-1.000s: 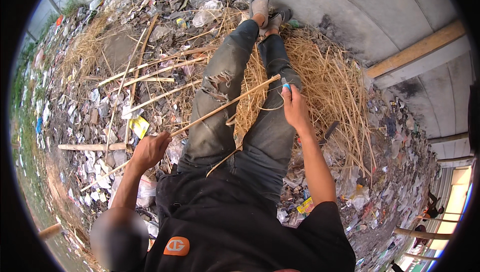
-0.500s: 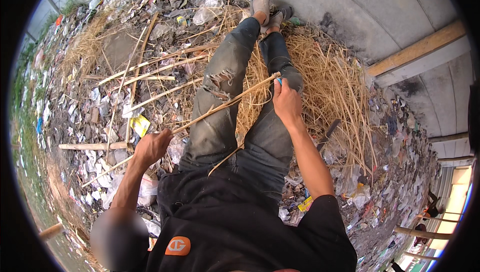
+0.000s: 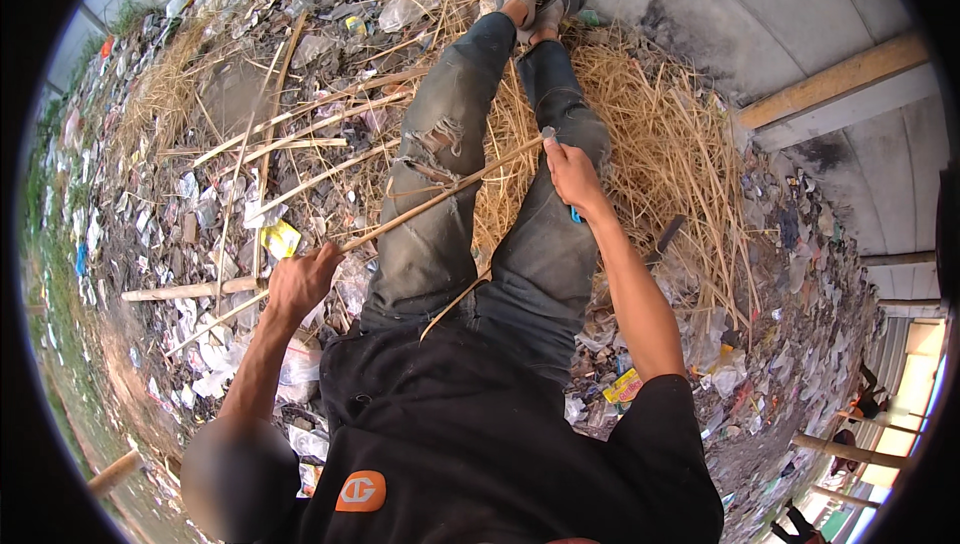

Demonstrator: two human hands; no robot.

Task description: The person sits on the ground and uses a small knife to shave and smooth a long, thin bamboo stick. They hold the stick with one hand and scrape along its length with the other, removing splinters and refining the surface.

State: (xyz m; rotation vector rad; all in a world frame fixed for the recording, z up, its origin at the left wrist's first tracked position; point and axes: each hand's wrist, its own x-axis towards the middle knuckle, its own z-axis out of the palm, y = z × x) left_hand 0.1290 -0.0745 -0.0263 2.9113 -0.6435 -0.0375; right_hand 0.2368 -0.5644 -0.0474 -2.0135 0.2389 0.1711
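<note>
A thin bamboo stick [image 3: 430, 202] slants across my thighs, its far end up at the right. My left hand [image 3: 303, 282] is closed around it beside my left thigh, and the stick seems to run on past that hand to the lower left. My right hand [image 3: 574, 176] is closed on a small knife, whose blue handle [image 3: 576, 215] pokes out below the fist. A greyish metal tip shows above the thumb, against the stick's far end. Most of the knife is hidden by my fingers. A thin peeled strip [image 3: 455, 306] lies across my lap.
Pale shavings [image 3: 665, 164] are heaped beside and between my legs. Several bamboo strips [image 3: 330, 119] lie on the littered ground at left. A grey wall [image 3: 690, 4] rises beyond my feet, with a wooden beam [image 3: 835, 82] at right. A dark flat piece [image 3: 670, 234] lies near my right forearm.
My right hand has turned, so the blue handle now shows below the fist and the metal tip above it. My left hand has shifted slightly upward, still holding the stick.
</note>
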